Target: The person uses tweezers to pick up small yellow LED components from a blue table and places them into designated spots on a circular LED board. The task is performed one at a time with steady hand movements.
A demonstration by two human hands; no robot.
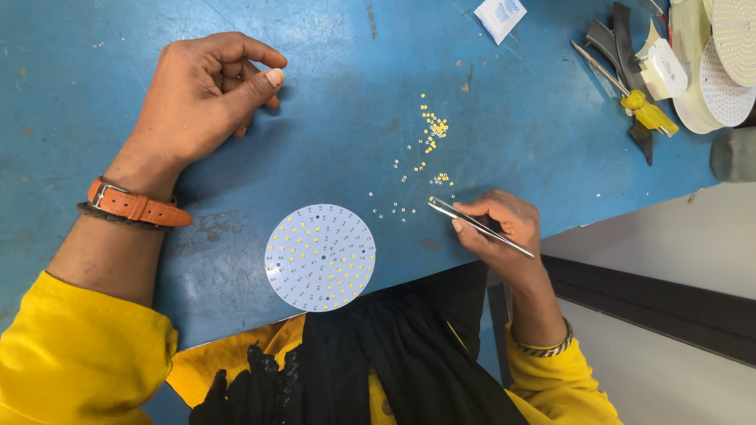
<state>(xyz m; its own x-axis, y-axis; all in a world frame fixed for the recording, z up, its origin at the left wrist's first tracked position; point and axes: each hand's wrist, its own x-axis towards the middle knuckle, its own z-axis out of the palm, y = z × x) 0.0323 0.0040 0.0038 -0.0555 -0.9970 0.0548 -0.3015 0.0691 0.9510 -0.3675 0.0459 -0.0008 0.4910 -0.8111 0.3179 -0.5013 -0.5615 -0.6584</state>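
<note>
A round white circuit board [320,257] dotted with small yellow chips lies on the blue table [94,118] near its front edge. My right hand [499,231] grips metal tweezers [475,225], their tips pointing left toward several tiny loose yellow and white chips [429,149] scattered on the table just beyond the board. My left hand [206,94] rests on the table to the upper left, fingers curled in with nothing in them, a brown strap on the wrist.
At the far right stand stacks of round white boards [723,71], a white block [666,71], a yellow-handled tool [647,112] and dark strips. A small white packet [499,16] lies at the top. The table's edge runs diagonally at the right.
</note>
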